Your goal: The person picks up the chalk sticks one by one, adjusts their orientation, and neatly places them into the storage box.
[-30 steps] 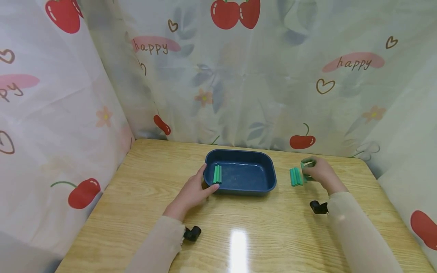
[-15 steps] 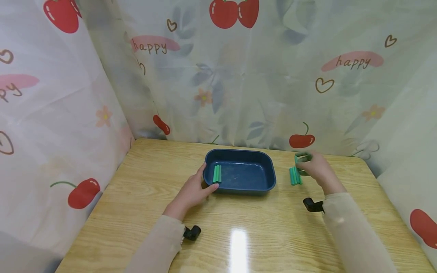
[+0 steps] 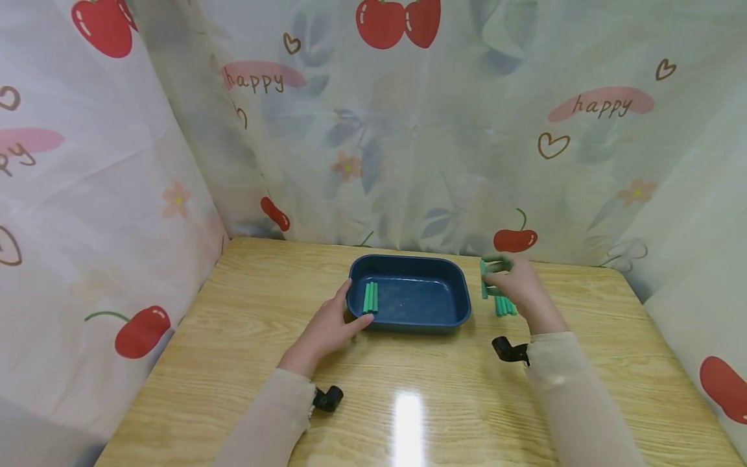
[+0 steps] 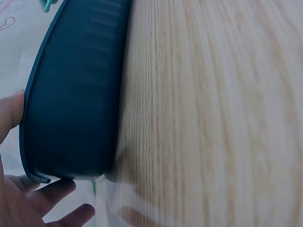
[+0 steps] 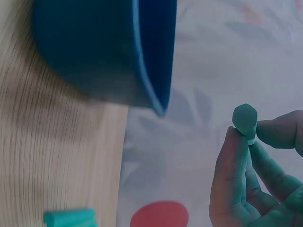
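A dark blue rectangular tray (image 3: 417, 301) stands on the table, with a few green sticks (image 3: 371, 297) side by side at its left end. My left hand (image 3: 328, 329) holds the tray's near left corner, thumb at the front rim and fingers along the end wall. Off the tray's right end, my right hand (image 3: 518, 284) pinches one green stick (image 3: 484, 280) between thumb and fingertips, above the table. The right wrist view shows the round end of this stick (image 5: 245, 119). Partly hidden below that hand, several more green sticks (image 3: 506, 306) lie in a row.
The wooden table (image 3: 443, 402) reaches back to a patterned curtain (image 3: 408, 149), which also hangs at both sides. A black wrist camera (image 3: 329, 399) sticks out by the left sleeve, another black wrist camera (image 3: 509, 350) by the right.
My right hand has lifted a green stick from beside the row and carried it left, over the row toward the tray. The left hand and the tray stay in place.
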The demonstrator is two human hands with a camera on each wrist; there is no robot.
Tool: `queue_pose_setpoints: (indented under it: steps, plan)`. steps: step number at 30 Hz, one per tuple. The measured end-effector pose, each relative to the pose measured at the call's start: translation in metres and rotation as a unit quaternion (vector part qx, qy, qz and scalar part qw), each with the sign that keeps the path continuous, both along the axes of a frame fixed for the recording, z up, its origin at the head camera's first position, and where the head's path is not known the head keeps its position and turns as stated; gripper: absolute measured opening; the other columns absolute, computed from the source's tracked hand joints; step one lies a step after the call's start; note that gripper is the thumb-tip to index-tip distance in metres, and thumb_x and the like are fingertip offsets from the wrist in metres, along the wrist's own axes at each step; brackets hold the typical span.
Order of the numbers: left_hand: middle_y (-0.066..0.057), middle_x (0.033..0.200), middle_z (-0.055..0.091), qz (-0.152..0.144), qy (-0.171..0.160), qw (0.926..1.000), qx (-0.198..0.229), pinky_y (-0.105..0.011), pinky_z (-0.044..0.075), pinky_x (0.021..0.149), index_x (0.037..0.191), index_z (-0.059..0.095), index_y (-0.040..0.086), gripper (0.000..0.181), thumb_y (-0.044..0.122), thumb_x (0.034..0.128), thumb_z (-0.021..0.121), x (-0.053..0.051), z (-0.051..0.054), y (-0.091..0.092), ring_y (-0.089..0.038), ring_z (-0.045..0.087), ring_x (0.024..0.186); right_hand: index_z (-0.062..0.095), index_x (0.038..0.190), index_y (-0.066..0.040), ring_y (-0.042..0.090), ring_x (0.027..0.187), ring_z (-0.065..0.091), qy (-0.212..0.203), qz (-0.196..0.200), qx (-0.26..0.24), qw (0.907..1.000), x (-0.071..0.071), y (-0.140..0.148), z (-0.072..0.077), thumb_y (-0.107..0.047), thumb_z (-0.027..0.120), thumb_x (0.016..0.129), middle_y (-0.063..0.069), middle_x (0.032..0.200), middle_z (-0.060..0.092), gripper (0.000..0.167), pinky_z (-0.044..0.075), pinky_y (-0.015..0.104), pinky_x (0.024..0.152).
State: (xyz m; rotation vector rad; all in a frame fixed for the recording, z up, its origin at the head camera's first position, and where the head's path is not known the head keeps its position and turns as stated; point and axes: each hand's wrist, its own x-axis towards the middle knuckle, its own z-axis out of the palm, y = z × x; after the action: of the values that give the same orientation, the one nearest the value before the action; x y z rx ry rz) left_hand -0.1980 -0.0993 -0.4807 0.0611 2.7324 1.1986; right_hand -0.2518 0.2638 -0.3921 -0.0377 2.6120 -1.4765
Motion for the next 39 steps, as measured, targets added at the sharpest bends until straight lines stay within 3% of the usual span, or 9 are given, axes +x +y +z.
queue_pose_setpoints:
  steps: [5,13,21,28,39]
  plan:
    - [-0.013,0.161,0.032,-0.001,0.000,1.0000,-0.001,-0.057,0.032,0.114,0.163,0.012,0.024,0.096,0.055,0.0909,0.068,0.000,0.000,-0.001,-0.035,0.033,0.145,0.046,0.144,0.003,0.028,0.096,0.063,0.000,0.004,-0.036,0.9993,-0.001,-0.015,-0.001,-0.008,0.063,0.095,0.027,0.129,0.052,0.054,0.058,0.033,0.079]
    - [-0.013,0.161,0.032,-0.002,0.001,1.0000,-0.002,-0.057,0.032,0.114,0.163,0.012,0.024,0.096,0.055,0.0908,0.068,-0.001,-0.001,0.000,-0.035,0.033,0.145,0.047,0.143,0.006,0.026,0.093,0.064,0.011,0.011,-0.068,0.9975,-0.004,-0.038,-0.002,-0.004,0.062,0.095,0.027,0.124,0.054,0.051,0.058,0.044,0.085]
    - [-0.014,0.161,0.032,-0.004,0.002,1.0000,-0.002,-0.057,0.032,0.114,0.163,0.012,0.024,0.096,0.056,0.0907,0.067,0.000,-0.001,0.000,-0.035,0.033,0.145,0.051,0.137,0.007,0.017,0.083,0.064,0.013,0.009,-0.094,0.9955,-0.003,-0.064,-0.001,-0.003,0.064,0.093,0.025,0.119,0.056,0.046,0.059,0.030,0.074]
    - [-0.013,0.161,0.032,-0.004,0.000,1.0000,-0.006,-0.056,0.032,0.114,0.163,0.012,0.024,0.097,0.057,0.0903,0.067,0.000,0.000,0.000,-0.034,0.033,0.145,0.052,0.137,0.007,0.014,0.079,0.064,0.014,0.018,-0.127,0.9916,-0.006,-0.082,-0.002,-0.002,0.063,0.093,0.021,0.112,0.057,0.047,0.058,0.026,0.071]
    - [-0.014,0.161,0.032,-0.006,-0.001,1.0000,-0.008,-0.056,0.032,0.114,0.163,0.012,0.024,0.098,0.059,0.0898,0.066,0.001,0.003,0.000,-0.035,0.034,0.145,0.055,0.133,0.007,0.022,0.092,0.062,0.018,0.007,-0.135,0.9906,-0.009,-0.112,-0.011,-0.002,0.065,0.091,0.021,0.113,0.061,0.043,0.057,0.031,0.076]
